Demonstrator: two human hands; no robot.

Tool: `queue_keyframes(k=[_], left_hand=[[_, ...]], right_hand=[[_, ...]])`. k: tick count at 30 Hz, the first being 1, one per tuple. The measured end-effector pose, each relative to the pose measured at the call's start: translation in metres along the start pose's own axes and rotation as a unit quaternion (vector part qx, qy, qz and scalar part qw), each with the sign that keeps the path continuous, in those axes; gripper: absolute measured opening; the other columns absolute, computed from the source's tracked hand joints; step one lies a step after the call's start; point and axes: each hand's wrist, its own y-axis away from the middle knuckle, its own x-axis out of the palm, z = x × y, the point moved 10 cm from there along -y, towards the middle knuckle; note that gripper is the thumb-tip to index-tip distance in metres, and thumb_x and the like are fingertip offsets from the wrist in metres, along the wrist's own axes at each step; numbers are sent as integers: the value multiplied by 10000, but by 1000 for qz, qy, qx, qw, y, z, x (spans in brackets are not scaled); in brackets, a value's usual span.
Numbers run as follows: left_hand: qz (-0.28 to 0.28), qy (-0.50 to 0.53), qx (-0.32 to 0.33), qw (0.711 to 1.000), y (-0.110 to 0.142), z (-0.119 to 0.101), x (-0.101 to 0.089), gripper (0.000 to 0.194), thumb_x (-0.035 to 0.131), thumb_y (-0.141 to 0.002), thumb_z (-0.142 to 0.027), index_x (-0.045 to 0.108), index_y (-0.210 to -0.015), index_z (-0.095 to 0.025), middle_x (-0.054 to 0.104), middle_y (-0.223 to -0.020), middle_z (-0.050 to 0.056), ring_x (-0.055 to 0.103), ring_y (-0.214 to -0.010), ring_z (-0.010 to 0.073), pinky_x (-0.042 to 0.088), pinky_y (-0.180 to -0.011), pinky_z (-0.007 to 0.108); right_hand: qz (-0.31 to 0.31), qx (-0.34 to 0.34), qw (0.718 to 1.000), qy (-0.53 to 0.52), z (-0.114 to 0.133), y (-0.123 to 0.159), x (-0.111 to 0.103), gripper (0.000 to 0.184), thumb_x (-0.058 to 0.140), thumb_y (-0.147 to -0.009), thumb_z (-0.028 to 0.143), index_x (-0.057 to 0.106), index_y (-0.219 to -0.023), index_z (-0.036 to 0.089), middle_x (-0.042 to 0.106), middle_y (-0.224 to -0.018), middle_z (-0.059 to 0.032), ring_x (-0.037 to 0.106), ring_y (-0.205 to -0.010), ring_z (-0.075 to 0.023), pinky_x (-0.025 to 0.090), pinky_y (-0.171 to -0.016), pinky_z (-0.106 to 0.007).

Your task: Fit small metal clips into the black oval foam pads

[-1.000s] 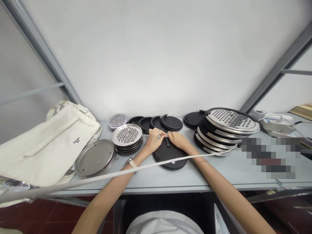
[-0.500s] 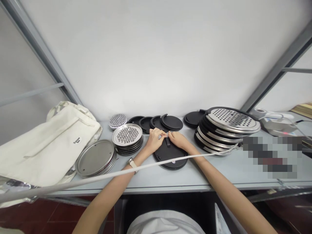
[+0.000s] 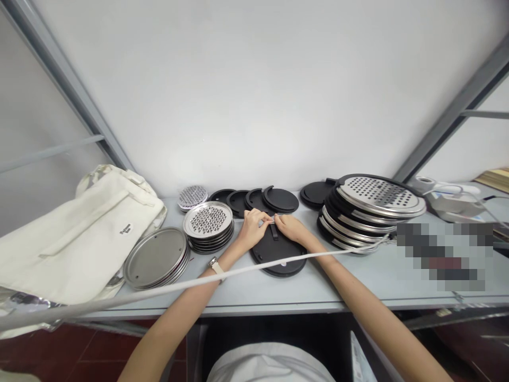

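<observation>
A round black plate (image 3: 280, 257) lies flat on the table in front of me, with a short dark strip (image 3: 274, 232) on its upper part. My left hand (image 3: 254, 228) is over the plate's upper left edge, thumb and finger pinched together. Whatever sits in that pinch is too small to make out. My right hand (image 3: 292, 229) rests on the upper right of the plate, its fingers bent inward, and its fingertips almost meet those of the left. What they grip is hidden.
Left of the plate stand stacked perforated metal discs (image 3: 208, 220) and plain grey plates (image 3: 157, 257), beside a cream bag (image 3: 79, 233). Black lids (image 3: 281, 200) lie behind. A tall stack of black and metal discs (image 3: 371, 212) stands right. A white cord (image 3: 238, 271) crosses the view.
</observation>
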Motion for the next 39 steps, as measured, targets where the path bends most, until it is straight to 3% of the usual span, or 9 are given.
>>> queue_keyframes(k=[9,28,39], left_hand=[[-12,-15,8,1000,2,-2,-2,81,611,-838,-137,622,-789,-200,665,-826,-12,568,-877,156,322,-844,331],[3,-34,26,999,2,-8,0,72,566,-872,-172,615,-836,-211,629,-845,2,532,-910,173,331,-840,324],[15,-58,39,997,4,-13,1,112,470,-888,-138,560,-877,-204,593,-896,23,509,-934,188,336,-843,333]], right_hand=[[-11,11,999,-31,-1,-1,-1,643,117,-1012,391,678,-855,117,711,-904,-166,666,-889,-225,393,-690,-248],[-14,-1,999,-33,-1,-4,0,472,216,-1008,263,652,-935,98,707,-917,-164,658,-831,-207,378,-690,-250],[-16,8,999,-41,-3,-4,1,521,208,-1006,288,674,-896,84,713,-905,-168,658,-816,-197,368,-669,-242]])
